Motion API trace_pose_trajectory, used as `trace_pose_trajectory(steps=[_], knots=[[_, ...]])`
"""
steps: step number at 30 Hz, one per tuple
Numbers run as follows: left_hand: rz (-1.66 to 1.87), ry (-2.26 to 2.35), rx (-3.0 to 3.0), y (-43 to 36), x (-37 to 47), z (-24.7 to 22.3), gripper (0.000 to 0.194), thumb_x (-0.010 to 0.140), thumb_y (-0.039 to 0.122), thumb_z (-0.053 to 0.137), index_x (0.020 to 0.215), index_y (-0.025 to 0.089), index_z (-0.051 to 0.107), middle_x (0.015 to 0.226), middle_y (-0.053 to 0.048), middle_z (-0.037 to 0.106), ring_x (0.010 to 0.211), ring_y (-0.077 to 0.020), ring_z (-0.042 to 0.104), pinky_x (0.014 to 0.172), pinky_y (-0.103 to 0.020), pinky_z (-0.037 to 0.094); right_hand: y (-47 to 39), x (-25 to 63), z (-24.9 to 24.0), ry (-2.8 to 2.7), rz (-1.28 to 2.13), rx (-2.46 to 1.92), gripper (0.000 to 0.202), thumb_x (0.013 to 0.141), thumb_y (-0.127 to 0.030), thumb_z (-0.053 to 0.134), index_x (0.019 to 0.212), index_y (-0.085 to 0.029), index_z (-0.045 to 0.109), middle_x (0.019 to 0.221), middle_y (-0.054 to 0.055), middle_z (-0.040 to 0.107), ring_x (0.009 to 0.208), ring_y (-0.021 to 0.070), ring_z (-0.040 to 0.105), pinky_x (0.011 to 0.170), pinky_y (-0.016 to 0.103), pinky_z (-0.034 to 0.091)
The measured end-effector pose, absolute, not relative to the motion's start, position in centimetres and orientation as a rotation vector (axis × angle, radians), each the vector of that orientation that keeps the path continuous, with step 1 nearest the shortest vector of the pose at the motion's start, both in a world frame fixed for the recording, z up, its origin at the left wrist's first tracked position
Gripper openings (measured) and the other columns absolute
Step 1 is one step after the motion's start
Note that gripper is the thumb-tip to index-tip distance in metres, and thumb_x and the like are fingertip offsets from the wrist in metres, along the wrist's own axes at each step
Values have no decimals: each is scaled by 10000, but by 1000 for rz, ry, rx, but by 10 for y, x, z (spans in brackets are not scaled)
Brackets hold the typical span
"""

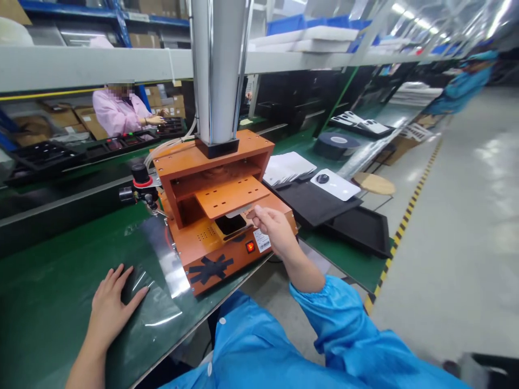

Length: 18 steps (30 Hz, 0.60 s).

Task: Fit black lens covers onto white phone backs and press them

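Note:
An orange press machine (219, 270) stands on the green table, with a tall cylinder (222, 70) on top and a lit red switch on its front. My right hand (270, 224) is at the press opening, its fingers pinched on the end of a thin pale strip (239, 212) under the orange upper plate (231, 197). A black pad (230, 225) lies just below the strip. My left hand (115, 308) rests flat with spread fingers on a clear plastic sheet (156, 308), left of the machine.
Right of the press are white sheets (287, 167), a white phone-shaped panel (335, 185) on a black tray (310, 204), and another black tray (360, 229). A person in pink (115, 111) works behind; a person in blue (466, 84) is far right.

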<state>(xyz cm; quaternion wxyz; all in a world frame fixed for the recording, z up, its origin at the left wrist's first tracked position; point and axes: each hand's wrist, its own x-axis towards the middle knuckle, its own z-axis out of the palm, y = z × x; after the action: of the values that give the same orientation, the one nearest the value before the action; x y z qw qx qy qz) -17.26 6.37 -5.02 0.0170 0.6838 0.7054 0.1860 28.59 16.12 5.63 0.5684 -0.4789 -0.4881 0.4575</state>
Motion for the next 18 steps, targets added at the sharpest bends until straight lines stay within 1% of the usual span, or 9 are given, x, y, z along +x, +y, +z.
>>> trace_pose_trajectory(steps=[2,5,8,10,13,16,18], knots=[[561,2188,2122,64,-172,-49,877,876,788,464,1402,120,682,1601,-190,532,1546,-441,413,1272,-644,362,162,283,60,-1112,1138,-1104,726,704,-873,804,662,-193,554,625,-13,440,544,88,278,493,268,183],[543,2190,2107,64,-170,-45,872,876,780,455,1408,126,674,1599,-181,537,1554,-427,407,1283,-630,350,163,278,68,-1040,1297,-1013,737,700,-896,780,754,-184,598,658,-15,453,526,71,240,461,244,130],[524,2203,2086,64,-169,-43,882,874,784,453,1423,128,667,1607,-172,531,1562,-416,398,1290,-612,344,163,270,79,-936,1438,-886,743,665,-882,818,835,-190,608,680,-22,472,528,65,243,437,213,103],[521,2209,2085,63,-170,-43,888,873,784,454,1425,123,670,1609,-170,530,1561,-415,399,1291,-612,341,163,264,84,-905,1448,-823,739,664,-859,844,861,-196,584,687,-34,471,527,59,258,427,190,114],[530,2211,2091,63,-171,-44,881,879,776,453,1420,119,677,1613,-168,526,1557,-417,404,1281,-627,352,164,256,85,-901,1406,-791,763,647,-841,884,818,-188,531,704,-40,470,535,42,280,421,162,143],[534,2205,2098,64,-172,-46,880,879,778,457,1410,114,684,1602,-173,536,1553,-419,411,1281,-633,355,165,252,82,-900,1363,-805,783,627,-825,910,755,-185,478,697,-39,468,537,34,282,418,160,163],[539,2205,2105,64,-173,-47,889,879,780,450,1411,107,683,1594,-179,543,1548,-421,418,1279,-634,359,166,252,80,-896,1332,-802,770,625,-800,926,762,-194,470,683,-50,443,538,39,275,419,165,169]])
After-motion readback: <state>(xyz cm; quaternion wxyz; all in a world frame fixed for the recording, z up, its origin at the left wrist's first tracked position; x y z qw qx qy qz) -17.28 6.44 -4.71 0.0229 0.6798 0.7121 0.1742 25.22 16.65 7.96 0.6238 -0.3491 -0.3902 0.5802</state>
